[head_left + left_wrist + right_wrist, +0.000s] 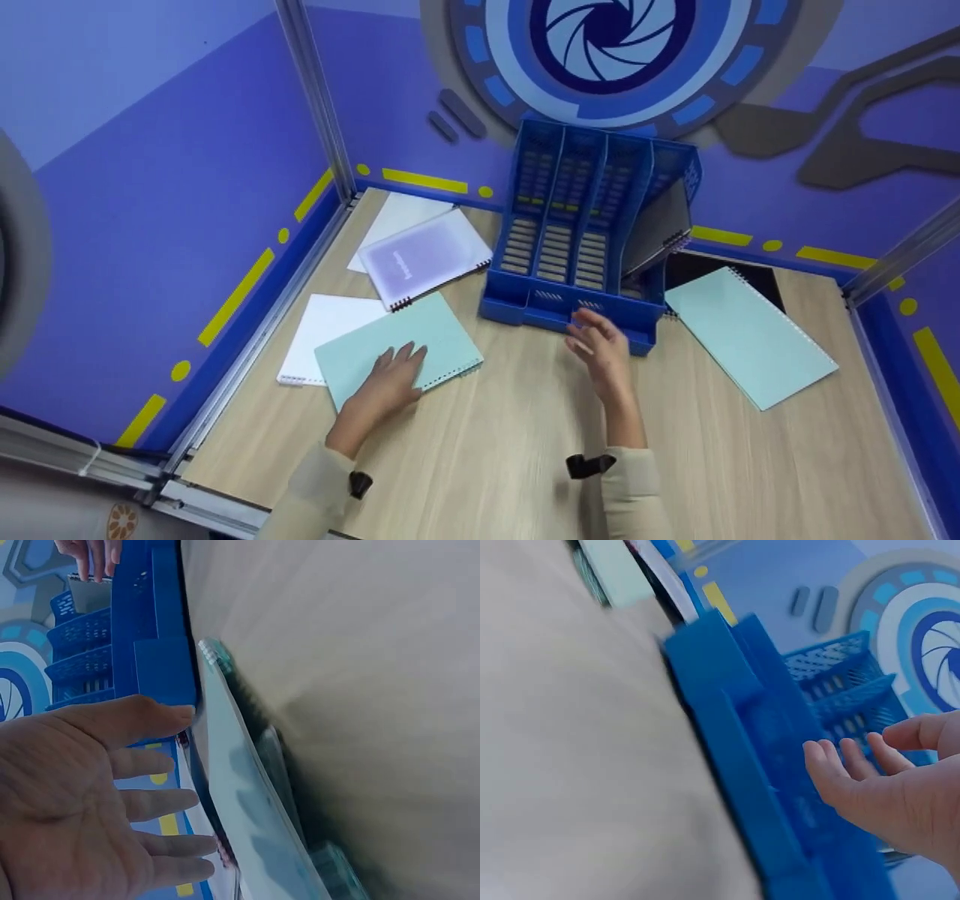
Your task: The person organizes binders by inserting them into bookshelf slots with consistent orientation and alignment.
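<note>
In the head view, my left hand (386, 384) is over a mint-green spiral notebook (409, 335) on the left of the table. The left wrist view shows that palm with its fingers stretched out and nothing in them, close to the notebook (238, 787). My right hand (602, 352) is raised at the front of a blue file organizer (574, 315), fingers loosely bent and holding nothing; in the right wrist view the hand (900, 787) hangs beside the organizer's front trough (757, 757). A dark spiral notebook (654, 229) leans in the organizer's rightmost compartment.
A purple-covered spiral notebook (427, 255) overlaps a white one (401, 217) at back left. Another white notebook (322, 322) lies partly under the mint-green one. To the right, a second mint-green notebook (754, 337) covers part of a black item (761, 279). Walls (150, 225) border the table.
</note>
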Demonstrator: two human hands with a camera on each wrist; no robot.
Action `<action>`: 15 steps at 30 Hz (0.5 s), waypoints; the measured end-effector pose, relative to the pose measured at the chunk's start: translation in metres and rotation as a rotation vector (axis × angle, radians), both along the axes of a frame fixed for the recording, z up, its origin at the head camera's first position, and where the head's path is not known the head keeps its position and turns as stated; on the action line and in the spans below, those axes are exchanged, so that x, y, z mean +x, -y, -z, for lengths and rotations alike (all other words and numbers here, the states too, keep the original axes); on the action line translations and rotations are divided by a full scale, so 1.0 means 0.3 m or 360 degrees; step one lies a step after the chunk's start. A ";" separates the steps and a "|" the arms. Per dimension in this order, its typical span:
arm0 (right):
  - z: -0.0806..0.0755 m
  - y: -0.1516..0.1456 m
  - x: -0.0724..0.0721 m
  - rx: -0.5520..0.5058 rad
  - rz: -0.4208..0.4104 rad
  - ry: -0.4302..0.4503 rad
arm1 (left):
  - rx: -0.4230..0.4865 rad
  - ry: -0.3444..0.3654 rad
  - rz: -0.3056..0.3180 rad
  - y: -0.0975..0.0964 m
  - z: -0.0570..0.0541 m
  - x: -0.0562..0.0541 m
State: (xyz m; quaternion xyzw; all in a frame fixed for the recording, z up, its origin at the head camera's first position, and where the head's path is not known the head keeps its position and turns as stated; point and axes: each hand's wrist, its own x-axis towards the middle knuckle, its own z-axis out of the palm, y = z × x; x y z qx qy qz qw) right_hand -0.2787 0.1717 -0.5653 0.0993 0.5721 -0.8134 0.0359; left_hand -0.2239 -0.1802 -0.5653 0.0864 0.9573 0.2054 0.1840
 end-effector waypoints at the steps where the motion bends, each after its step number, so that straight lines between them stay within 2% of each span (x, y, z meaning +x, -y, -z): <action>1: 0.013 0.018 0.006 -0.0022 0.0004 0.0029 | -0.0010 0.0012 -0.0004 0.011 0.000 0.015; 6: 0.073 0.123 0.036 -0.0051 -0.0042 0.0160 | -0.0033 0.0057 -0.0024 0.082 0.002 0.098; 9: 0.105 0.185 0.049 -0.0062 -0.0050 0.0230 | -0.0039 0.0063 -0.0050 0.124 0.015 0.139; 12: 0.130 0.239 0.060 -0.0044 -0.0061 0.0275 | -0.0079 0.0045 -0.0089 0.147 0.038 0.157; 15: 0.149 0.279 0.072 -0.0037 -0.0097 0.0305 | -0.0103 0.0012 -0.0121 0.158 0.062 0.159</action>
